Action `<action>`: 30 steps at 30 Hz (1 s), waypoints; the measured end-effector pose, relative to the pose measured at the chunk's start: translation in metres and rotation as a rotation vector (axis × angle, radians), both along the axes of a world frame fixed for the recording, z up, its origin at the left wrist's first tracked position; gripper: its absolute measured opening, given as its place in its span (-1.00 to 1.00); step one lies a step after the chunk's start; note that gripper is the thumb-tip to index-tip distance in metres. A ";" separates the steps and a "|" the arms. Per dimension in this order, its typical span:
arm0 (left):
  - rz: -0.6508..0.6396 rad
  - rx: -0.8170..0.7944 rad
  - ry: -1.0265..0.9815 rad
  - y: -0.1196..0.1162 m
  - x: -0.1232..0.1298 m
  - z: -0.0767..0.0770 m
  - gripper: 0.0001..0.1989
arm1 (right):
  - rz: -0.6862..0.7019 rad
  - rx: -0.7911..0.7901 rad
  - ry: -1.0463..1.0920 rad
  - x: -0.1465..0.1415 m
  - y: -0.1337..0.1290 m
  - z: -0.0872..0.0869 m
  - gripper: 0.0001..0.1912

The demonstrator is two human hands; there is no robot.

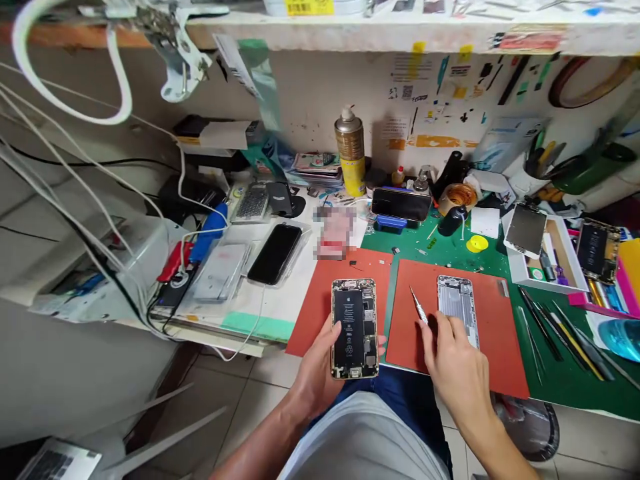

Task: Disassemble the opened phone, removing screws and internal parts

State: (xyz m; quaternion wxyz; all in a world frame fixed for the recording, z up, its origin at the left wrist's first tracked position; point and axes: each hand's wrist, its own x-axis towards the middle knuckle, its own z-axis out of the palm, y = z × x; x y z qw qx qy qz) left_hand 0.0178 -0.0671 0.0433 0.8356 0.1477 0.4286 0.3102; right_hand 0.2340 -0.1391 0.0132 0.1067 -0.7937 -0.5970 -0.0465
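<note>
My left hand (320, 357) holds an opened phone (355, 328) over the near edge of the left red mat (313, 310), its black battery and circuit board facing up. My right hand (456, 353) rests at an empty silver phone housing (457, 303) on the right red mat (400, 333). Between its thumb and fingers is a thin metal screwdriver (419, 308), its tip pointing away and to the left. The fingertips cover part of the housing's near left side.
Tweezers and thin tools (565, 333) lie right of the mats, near a white box (567, 257) of parts. A black phone (276, 253) lies at left. Behind stand a spray can (351, 157) and a propped phone (400, 205). A shelf (360, 37) overhangs the back.
</note>
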 end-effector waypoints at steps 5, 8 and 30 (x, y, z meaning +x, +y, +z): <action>-0.007 -0.050 -0.175 0.011 -0.006 0.000 -0.33 | -0.055 -0.180 -0.105 -0.007 0.017 -0.003 -0.62; -0.005 -0.052 -0.232 0.017 -0.007 0.000 -0.31 | -0.074 -0.157 -0.052 -0.007 0.013 0.000 -0.59; 0.058 -0.007 -0.276 0.029 0.004 0.013 -0.30 | -0.273 0.217 0.061 0.027 -0.028 0.024 -0.69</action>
